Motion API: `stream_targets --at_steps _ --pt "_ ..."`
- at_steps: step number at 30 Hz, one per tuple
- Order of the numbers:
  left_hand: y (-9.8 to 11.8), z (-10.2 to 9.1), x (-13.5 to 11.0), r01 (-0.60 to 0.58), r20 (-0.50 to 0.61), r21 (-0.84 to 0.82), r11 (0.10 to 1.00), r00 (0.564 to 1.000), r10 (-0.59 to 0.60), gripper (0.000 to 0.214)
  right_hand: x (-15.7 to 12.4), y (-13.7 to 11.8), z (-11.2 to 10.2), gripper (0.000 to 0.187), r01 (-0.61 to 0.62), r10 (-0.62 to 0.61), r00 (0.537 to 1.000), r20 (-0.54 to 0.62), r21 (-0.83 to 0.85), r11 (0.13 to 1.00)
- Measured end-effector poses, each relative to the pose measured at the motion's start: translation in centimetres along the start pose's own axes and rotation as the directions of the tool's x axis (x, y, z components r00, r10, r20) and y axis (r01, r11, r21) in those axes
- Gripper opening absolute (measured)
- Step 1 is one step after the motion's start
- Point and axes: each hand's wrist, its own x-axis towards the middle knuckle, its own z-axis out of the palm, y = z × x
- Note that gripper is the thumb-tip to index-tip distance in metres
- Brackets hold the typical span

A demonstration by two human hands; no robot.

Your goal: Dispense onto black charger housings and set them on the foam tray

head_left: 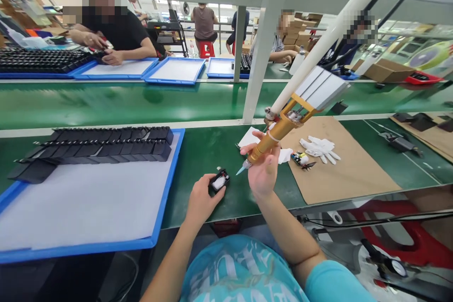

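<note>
My left hand (201,198) grips a small black housing with a white inside (219,181), resting on the green bench. My right hand (264,167) is closed round a gold dispensing gun (274,138) that hangs from a white hose (332,33). The gun's pale nozzle tip (240,170) points down to the left and sits a short way right of the housing, not touching it.
A blue tray (166,188) with a white sheet holds rows of black parts (106,144) at left. To the right lie a brown cardboard mat (339,170), white gloves (318,147) and a small circuit board (300,158). Other people work across the green conveyor (141,101).
</note>
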Motion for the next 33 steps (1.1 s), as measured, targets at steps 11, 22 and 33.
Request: stream_targets --at_steps 11,22,33 --pt "-1.7 -0.1 0.0 -0.082 0.011 -0.006 0.997 0.997 0.082 0.036 5.8 2.8 -9.9 0.071 -0.025 0.043 0.999 0.024 -0.508 0.861" --pt "-1.4 -0.2 -0.3 -0.084 0.042 -0.012 0.996 0.996 0.085 0.041 2.5 4.9 -9.8 0.041 0.307 0.248 0.871 0.424 -0.865 0.397" --pt "-1.1 -0.5 -0.6 -0.033 0.078 -0.081 0.996 0.996 0.04 0.04 2.0 4.1 -9.2 0.028 -0.286 0.543 0.68 0.493 -0.503 0.816"
